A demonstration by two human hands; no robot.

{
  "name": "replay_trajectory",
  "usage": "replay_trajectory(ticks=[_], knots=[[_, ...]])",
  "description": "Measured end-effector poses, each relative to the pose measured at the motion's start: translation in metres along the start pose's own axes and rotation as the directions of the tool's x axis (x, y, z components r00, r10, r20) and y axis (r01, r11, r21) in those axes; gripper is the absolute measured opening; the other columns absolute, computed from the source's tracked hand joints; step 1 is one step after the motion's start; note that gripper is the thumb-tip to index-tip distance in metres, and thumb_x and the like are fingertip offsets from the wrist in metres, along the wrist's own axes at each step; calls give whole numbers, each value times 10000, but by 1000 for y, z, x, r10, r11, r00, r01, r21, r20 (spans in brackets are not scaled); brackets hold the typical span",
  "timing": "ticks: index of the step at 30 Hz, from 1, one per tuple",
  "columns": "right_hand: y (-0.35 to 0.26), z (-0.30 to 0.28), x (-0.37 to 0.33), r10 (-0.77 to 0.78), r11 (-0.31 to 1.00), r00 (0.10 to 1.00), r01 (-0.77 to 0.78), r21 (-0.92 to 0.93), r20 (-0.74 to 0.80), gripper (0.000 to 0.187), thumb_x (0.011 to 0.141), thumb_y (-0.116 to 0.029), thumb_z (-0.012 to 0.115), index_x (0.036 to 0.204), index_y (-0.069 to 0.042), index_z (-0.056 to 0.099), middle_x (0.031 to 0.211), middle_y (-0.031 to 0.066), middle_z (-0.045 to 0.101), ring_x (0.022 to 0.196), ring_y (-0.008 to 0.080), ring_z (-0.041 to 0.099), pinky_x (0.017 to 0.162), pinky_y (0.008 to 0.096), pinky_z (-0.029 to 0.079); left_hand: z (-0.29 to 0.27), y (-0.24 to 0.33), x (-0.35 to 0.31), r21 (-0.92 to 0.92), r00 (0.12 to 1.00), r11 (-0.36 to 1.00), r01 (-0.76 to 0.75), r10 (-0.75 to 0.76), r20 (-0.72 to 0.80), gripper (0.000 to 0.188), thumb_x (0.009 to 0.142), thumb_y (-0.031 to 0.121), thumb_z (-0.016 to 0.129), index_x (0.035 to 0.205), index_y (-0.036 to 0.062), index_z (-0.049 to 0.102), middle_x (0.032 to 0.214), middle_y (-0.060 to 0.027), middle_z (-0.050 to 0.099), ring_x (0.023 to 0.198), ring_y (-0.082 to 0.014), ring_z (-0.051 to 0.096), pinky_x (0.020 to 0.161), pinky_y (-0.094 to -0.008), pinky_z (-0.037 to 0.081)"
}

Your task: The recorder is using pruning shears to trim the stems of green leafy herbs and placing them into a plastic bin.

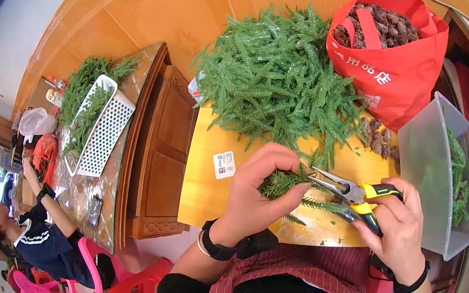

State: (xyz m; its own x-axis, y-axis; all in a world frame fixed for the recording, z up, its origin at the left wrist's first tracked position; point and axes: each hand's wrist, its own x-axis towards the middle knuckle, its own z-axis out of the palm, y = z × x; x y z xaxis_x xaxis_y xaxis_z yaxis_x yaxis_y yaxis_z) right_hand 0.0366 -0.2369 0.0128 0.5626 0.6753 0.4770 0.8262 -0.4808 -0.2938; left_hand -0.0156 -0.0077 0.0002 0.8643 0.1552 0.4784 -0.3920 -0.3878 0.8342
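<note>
My left hand (pixel 264 192) pinches an artificial pine sprig (pixel 283 184) between thumb and fingers, over the front of the yellow table. Long-nose pliers (pixel 353 194) with yellow and black handles are gripped in my right hand (pixel 400 223). Their jaws are parted and point left at the sprig, close to the left fingertips. Whether the jaws touch it I cannot tell. Beyond both hands rises a big heap of green pine sprigs (pixel 278 79). Several small pine cones (pixel 378 140) lie on the table near the heap's right side.
A red bag (pixel 384 79) full of pine cones stands behind at the right. By my right hand a clear plastic bin (pixel 430 175) holds more greenery. To the left, a white perforated basket (pixel 98 141) sits on another table, where a person (pixel 36 237) in dark clothes is seated.
</note>
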Motion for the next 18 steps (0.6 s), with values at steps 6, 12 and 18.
replay_trajectory(ticks=[6, 12, 18], knots=[[3, 0, -1, -21, 1000, 1000, 21, 3, 17, 276, 553, -167, 712, 725, 6, 582, 833, 104, 581, 922, 333, 525, 792, 414, 440, 1, 3, 2, -26, 999, 999, 34, -33, 20, 177, 659, -40, 638, 810, 6, 556, 852, -83, 562, 800, -167, 532, 734, -262, 412], [7, 5, -2, -40, 997, 999, 38, 66, 23, 270, 543, -134, 720, 709, 13, 566, 792, 113, 562, 900, 335, 531, 771, 411, 454, 0, 6, 3, -54, 998, 997, 56, -53, 45, 170, 661, -44, 629, 807, 7, 558, 841, -77, 551, 795, -162, 523, 734, -260, 408], [10, 10, -2, -56, 995, 998, 53, 83, 30, 261, 543, -119, 723, 675, 10, 538, 737, 117, 534, 875, 337, 541, 739, 399, 462, -1, 5, 4, -59, 997, 996, 68, -65, 50, 162, 663, -45, 625, 800, 8, 557, 833, -73, 549, 794, -160, 523, 736, -258, 406]])
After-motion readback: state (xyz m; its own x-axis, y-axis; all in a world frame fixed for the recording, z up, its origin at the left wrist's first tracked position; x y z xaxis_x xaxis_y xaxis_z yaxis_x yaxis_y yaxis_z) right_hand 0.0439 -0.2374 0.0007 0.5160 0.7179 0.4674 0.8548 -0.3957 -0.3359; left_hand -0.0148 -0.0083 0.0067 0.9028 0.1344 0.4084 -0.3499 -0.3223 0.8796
